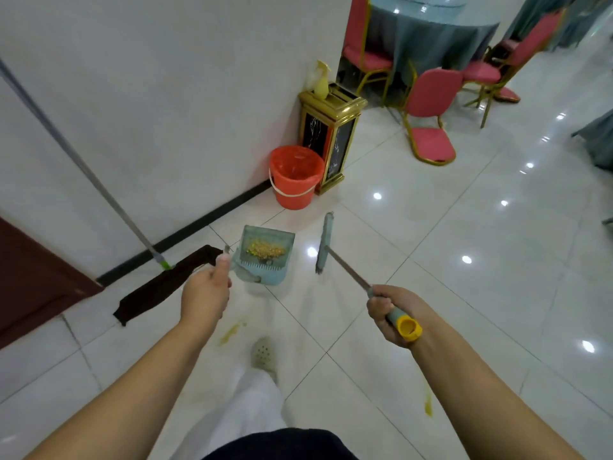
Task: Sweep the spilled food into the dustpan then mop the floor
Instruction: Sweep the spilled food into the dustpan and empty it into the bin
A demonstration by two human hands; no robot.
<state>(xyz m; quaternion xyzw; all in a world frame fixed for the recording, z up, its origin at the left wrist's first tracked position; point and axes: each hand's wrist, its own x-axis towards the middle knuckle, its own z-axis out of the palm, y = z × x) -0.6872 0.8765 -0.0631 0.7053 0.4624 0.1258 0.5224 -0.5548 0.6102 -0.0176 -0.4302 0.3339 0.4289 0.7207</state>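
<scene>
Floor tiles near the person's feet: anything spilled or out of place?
Yes. Two yellow smears mark the glossy white floor tiles, one beside the perforated shoe, one farther right. Yellow food bits already sit in the pale blue plastic dustpan.

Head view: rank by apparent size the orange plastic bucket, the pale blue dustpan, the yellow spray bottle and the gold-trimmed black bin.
1. Gold-trimmed black bin
2. Orange plastic bucket and pale blue dustpan: look alike; the dustpan is nearer, so unranked
3. Yellow spray bottle
</scene>
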